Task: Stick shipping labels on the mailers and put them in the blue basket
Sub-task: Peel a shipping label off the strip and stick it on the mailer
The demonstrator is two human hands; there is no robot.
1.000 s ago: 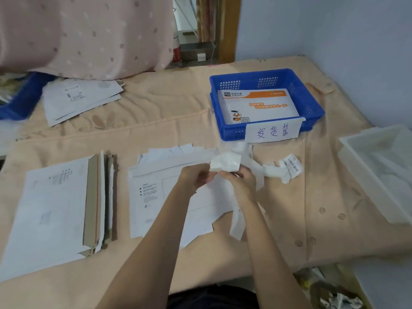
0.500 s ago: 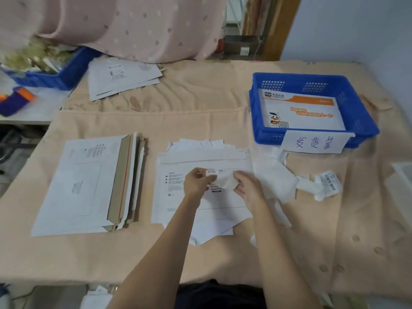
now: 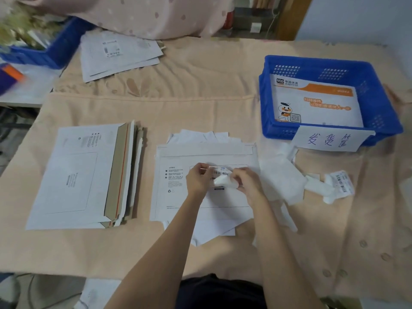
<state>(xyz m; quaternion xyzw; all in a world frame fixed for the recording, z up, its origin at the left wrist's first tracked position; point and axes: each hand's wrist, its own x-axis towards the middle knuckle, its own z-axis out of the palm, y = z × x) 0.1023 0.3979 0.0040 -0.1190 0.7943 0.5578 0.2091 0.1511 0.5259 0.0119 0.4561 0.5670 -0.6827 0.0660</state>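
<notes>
your left hand (image 3: 197,178) pinches the label (image 3: 219,171) by its left edge over the top mailer (image 3: 178,195), while your right hand (image 3: 246,181) peels its backing. it's thin, limp and sticky, so hold the edges.

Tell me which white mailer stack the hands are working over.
The middle stack of white flat mailers, directly in front of the person. Both hands, left hand and right hand, hold a barcode shipping label above it; the other stacks lie untouched.

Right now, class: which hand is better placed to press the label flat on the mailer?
Left hand: it pinches the label against the mailer. The right hand holds the white backing.
</notes>
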